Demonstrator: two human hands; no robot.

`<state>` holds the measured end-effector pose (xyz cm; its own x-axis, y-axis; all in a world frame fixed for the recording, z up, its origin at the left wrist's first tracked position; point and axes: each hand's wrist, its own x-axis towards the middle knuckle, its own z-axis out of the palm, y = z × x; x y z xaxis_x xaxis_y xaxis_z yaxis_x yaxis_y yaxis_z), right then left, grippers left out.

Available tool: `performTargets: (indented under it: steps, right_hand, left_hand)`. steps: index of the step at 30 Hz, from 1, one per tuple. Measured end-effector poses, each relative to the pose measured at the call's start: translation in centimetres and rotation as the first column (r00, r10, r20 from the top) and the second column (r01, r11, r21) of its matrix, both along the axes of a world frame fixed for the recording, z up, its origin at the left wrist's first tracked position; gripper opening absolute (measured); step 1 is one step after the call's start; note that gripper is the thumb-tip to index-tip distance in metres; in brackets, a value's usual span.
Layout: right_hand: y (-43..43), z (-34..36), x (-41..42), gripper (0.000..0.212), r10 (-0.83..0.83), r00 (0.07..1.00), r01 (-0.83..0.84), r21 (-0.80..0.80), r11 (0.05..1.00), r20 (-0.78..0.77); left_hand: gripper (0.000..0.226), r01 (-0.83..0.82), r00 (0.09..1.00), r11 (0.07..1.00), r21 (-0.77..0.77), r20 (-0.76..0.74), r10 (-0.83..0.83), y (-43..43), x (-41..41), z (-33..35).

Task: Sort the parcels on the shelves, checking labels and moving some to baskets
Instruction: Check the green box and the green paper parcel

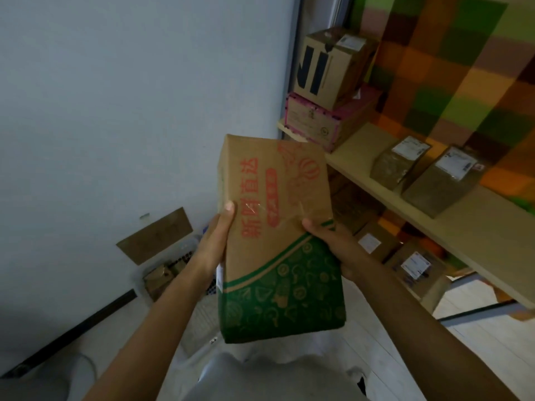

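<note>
Head view: left hand (pixel 214 243) and right hand (pixel 337 248) clamp the box (pixel 272 195) by its sides, printed face up. Probably to find its label.

Both hands hold a cardboard parcel (pixel 275 227), brown with red print above, green below. Left hand (pixel 215 241) grips its left edge, right hand (pixel 333 241) its right edge. Wooden shelf (pixel 362 169) at right carries labelled boxes. White basket (pixel 185 250) on floor below, holding small boxes.
</note>
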<state>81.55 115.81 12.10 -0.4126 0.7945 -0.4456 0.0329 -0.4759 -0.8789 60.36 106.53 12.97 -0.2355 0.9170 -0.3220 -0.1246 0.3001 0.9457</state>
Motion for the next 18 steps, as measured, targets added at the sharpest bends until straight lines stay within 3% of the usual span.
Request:
performTargets:
  steps: [3, 6, 9, 12, 14, 16, 18]
  right_hand:
    - [-0.9, -0.4, -0.7, 0.069, -0.043, 0.999, 0.043, 0.030, 0.999, 0.011]
    - [-1.6, -1.5, -1.2, 0.043, -0.088, 0.996, 0.088, 0.059, 0.994, -0.002]
    - [-2.1, -1.8, -2.0, 0.028, -0.100, 0.995, 0.101, 0.035, 0.994, -0.017]
    - [-2.6, -2.2, -2.9, 0.042, -0.114, 0.992, 0.109, 0.108, 0.988, 0.048]
    - [-2.9, -2.0, -3.2, 0.050, -0.068, 0.995, 0.059, 0.131, 0.990, 0.069]
    - [-2.5, -2.1, -2.7, 0.033, -0.030, 0.996, 0.021, 0.110, 0.994, 0.080]
    - [-1.9, -2.4, -1.6, 0.035, -0.113, 0.991, 0.109, 0.054, 0.993, 0.066]
  left_hand:
    - [0.053, -0.118, 0.985, 0.992, -0.046, -0.136, 0.110, 0.2, -0.2, -0.2]
    - [0.042, -0.134, 0.922, 0.991, 0.017, -0.364, 0.131, 0.0, 0.2, -1.0]
    - [0.035, -0.145, 0.970, 0.989, 0.030, -0.191, 0.148, -0.6, 0.4, -1.2]
    - [0.036, -0.140, 0.989, 0.990, -0.031, -0.043, 0.139, -0.9, -0.3, -2.4]
    - [0.045, -0.161, 0.987, 0.985, -0.061, 0.004, 0.161, -1.1, -0.8, -2.9]
    - [0.056, -0.178, 0.984, 0.982, -0.056, 0.011, 0.179, -1.3, -1.5, -2.9]
    - [0.067, -0.175, 0.984, 0.984, -0.038, 0.029, 0.176, -1.4, -2.4, -2.7]
